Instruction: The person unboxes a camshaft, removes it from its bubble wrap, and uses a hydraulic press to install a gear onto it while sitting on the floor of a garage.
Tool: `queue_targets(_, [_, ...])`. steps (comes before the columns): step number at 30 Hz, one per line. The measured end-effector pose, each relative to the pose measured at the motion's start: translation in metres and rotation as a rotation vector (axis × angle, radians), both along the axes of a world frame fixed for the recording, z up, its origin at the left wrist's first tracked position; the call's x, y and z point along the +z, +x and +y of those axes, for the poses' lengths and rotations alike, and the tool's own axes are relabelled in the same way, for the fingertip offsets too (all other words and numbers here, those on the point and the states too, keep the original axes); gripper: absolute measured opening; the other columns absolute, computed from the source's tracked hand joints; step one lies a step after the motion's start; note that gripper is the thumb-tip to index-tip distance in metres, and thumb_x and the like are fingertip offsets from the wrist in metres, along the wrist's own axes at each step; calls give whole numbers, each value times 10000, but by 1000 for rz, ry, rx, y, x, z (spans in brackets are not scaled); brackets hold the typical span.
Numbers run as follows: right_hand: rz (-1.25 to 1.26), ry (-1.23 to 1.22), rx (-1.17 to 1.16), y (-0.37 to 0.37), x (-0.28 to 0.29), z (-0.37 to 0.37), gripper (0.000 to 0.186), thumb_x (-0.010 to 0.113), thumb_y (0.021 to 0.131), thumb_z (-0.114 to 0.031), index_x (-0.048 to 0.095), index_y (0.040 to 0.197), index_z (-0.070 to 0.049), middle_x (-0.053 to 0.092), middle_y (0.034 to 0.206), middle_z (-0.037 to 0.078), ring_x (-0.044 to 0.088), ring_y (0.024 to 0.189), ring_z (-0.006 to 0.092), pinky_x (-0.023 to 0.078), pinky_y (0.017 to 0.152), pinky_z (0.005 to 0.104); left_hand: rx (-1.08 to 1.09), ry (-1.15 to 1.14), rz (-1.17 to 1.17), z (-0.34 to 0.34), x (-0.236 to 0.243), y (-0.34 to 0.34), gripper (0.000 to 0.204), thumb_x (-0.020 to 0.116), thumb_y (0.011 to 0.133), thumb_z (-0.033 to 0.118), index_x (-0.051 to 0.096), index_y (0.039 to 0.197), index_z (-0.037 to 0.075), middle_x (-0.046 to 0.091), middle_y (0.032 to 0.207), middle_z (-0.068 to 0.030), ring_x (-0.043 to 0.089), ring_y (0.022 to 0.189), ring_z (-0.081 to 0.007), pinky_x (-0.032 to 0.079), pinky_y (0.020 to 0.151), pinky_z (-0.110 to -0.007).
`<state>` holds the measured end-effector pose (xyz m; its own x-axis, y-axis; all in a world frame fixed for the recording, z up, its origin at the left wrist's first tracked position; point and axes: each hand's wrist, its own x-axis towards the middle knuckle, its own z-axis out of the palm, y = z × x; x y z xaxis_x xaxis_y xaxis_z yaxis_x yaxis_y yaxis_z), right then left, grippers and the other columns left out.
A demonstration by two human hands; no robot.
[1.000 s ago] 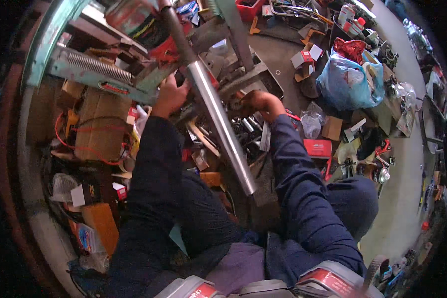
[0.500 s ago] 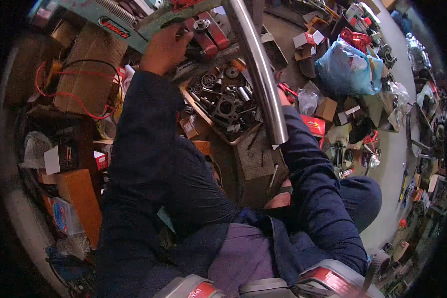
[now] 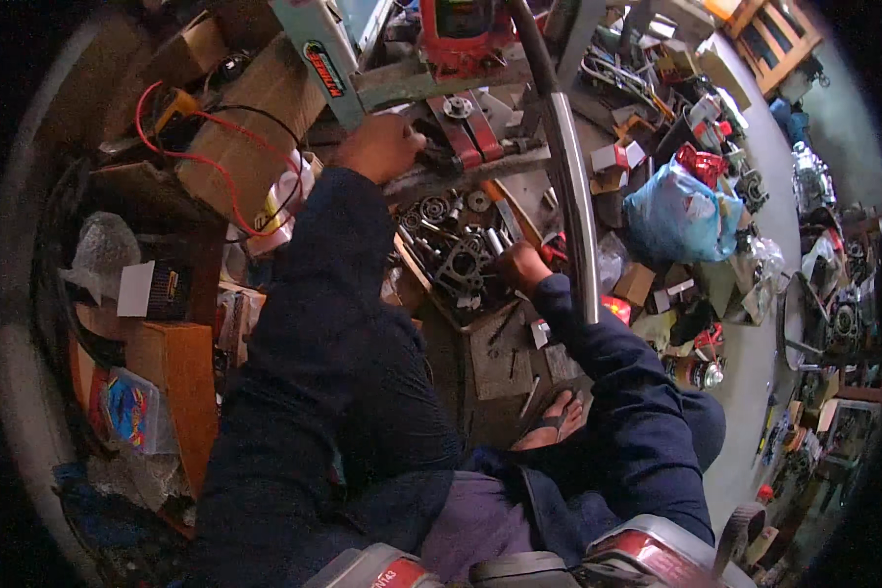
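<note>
My left hand [image 3: 380, 147] is curled at the left end of the press bed, beside the red metal blocks [image 3: 468, 140]. A dark piece shows at its fingertips, too unclear to name. Over the right side of a tray [image 3: 423, 277] of metal engine parts, my right hand [image 3: 522, 267] is bent with its fingers closed, close to a small shiny metal cylinder [image 3: 498, 241]. What it grips, if anything, is hidden. A flanged engine part [image 3: 464, 263] lies among the parts. The long steel tube [image 3: 574, 186] hangs down just right of my right hand.
The green press frame [image 3: 329, 73] and a red jack [image 3: 461, 39] stand ahead. A blue plastic bag [image 3: 684, 211] and scattered boxes lie to the right. A cardboard box [image 3: 255, 127] with red and black leads is at the left. My sandalled foot [image 3: 556, 421] is below.
My right hand has come out from behind the steel tube to the tray's right side. My left hand remains beside the red blocks. The view has shifted, showing more of the press.
</note>
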<state>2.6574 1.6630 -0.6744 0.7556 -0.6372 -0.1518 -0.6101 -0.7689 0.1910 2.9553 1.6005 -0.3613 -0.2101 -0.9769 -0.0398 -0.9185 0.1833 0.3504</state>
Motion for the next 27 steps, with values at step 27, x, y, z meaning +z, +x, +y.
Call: queue_targets(27, [-1478, 1042, -296, 76, 340, -42, 319, 604, 974, -279, 650, 1025, 33, 587, 734, 9, 487, 643, 40, 425, 540, 245, -92, 309, 1110, -2, -11, -36, 282, 568, 976, 202, 592, 1196, 27, 656, 1022, -59, 616, 953, -159, 504, 848, -297])
